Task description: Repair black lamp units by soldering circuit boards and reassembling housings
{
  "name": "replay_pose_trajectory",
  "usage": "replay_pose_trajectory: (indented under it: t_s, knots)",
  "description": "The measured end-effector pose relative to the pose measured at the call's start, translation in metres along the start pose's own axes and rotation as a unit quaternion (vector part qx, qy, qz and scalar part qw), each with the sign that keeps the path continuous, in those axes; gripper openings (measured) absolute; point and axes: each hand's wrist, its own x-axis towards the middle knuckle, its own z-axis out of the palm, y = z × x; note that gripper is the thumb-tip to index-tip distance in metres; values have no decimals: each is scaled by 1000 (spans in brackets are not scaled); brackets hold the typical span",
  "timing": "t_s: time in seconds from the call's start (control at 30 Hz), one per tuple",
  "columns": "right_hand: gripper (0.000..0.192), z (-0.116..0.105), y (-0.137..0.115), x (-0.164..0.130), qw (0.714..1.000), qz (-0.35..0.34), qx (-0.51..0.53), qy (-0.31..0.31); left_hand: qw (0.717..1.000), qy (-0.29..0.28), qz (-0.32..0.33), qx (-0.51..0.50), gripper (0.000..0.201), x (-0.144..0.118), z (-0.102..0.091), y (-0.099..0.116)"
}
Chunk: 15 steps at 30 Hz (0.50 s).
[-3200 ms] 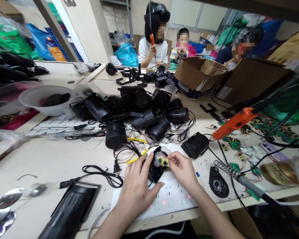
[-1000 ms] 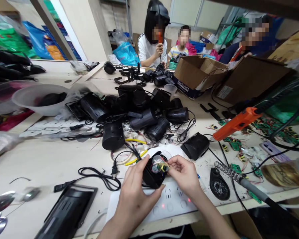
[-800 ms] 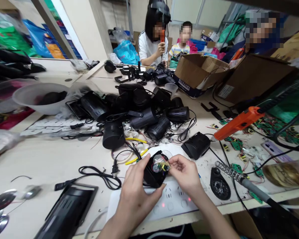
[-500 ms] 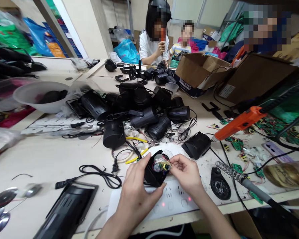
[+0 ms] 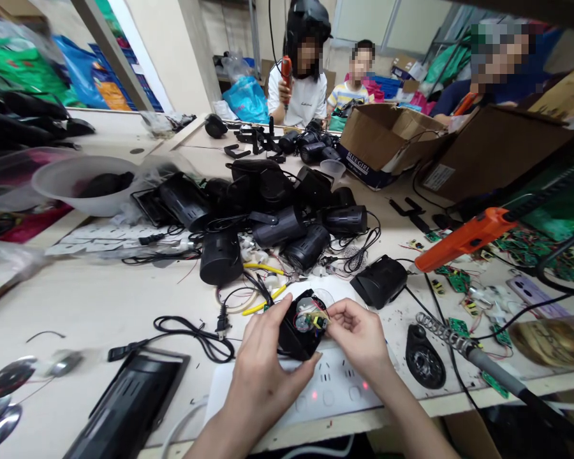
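My left hand (image 5: 265, 363) is wrapped round a black plastic housing (image 5: 294, 341), its thumb along the near side and fingers on the far left. Inside the housing's open end sit a round motor-like part and thin wires. My right hand (image 5: 358, 335) pinches the edge of a small circuit board (image 5: 316, 320) at that opening; its fingertips are partly hidden. Below both hands lies a white power strip (image 5: 337, 382) with red lights glowing. Yellow-handled pliers (image 5: 268, 299) rest just beyond the housing, and a black plug with cord (image 5: 222, 325) lies to its left.
Black lamp-like housings (image 5: 277, 226) are heaped mid-table. An orange electric screwdriver (image 5: 463, 239) hangs at right, above green circuit boards (image 5: 459, 278). A soldering iron (image 5: 492, 370) sits near the right edge. Cardboard boxes (image 5: 387, 137) and several people are across the table; one holds an orange tool (image 5: 286, 73).
My hands keep nearly the same hold on the housing and circuit board. The view has shifted slightly. Across the table, a person's orange tool has moved left.
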Motion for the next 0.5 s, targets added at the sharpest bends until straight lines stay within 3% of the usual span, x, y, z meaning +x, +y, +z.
replay_pose_trajectory:
  t_s: [0.5]
  knots:
    - [11, -9, -6, -3, 993, -80, -61, -62, 1000, 26, -3, 7, 77, 4, 4, 3]
